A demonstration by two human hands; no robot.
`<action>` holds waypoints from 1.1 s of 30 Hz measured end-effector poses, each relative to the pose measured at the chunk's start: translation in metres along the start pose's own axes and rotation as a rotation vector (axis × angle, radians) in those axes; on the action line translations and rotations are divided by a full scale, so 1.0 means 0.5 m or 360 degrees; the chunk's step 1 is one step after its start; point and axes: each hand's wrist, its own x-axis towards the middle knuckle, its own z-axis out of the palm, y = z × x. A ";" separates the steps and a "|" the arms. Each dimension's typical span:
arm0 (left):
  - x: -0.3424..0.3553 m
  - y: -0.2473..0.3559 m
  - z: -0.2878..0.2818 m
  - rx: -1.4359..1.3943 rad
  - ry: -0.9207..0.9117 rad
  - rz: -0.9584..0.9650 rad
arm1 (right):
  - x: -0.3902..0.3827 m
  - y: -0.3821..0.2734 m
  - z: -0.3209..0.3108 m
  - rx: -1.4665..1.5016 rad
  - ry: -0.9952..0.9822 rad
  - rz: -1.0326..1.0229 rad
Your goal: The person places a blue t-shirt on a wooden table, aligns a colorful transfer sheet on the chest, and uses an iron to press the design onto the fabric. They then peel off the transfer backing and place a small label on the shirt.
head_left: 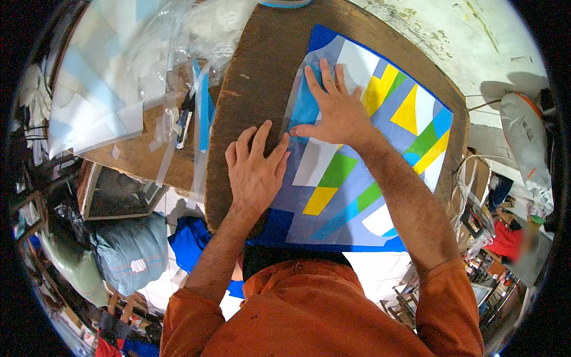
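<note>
A clear film sheet with yellow, green, white and blue geometric shapes (407, 113) lies over dark blue cloth (279, 225) on a brown wooden board (250, 77). My right hand (340, 110) rests flat on the sheet's upper left part, fingers spread, thumb pointing left toward the sheet's edge. Just left of it, my left hand (257, 169) is over the board, fingers apart. Its index finger and thumb reach the sheet's left edge; whether they touch the film I cannot tell. Neither hand holds anything.
Left of the board, a lower table carries a cutter knife (185, 119), blue strips (204, 110) and clear plastic film (208, 30). A grey-blue wrapped bundle (132, 253) sits below it. A stained pale wall (440, 35) borders the far right, with white cables (467, 178) hanging beside the board.
</note>
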 end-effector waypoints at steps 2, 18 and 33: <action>-0.001 -0.003 0.005 0.0052 -0.0036 0.0071 | -0.002 0.002 -0.001 0.0037 0.0026 0.0012; 0.012 -0.027 -0.001 -0.0030 -0.0312 0.0274 | 0.002 0.034 0.046 0.0344 0.0578 -0.0127; 0.014 -0.034 -0.008 -0.0064 -0.0340 0.0239 | 0.046 0.020 0.031 0.0359 0.0620 -0.0069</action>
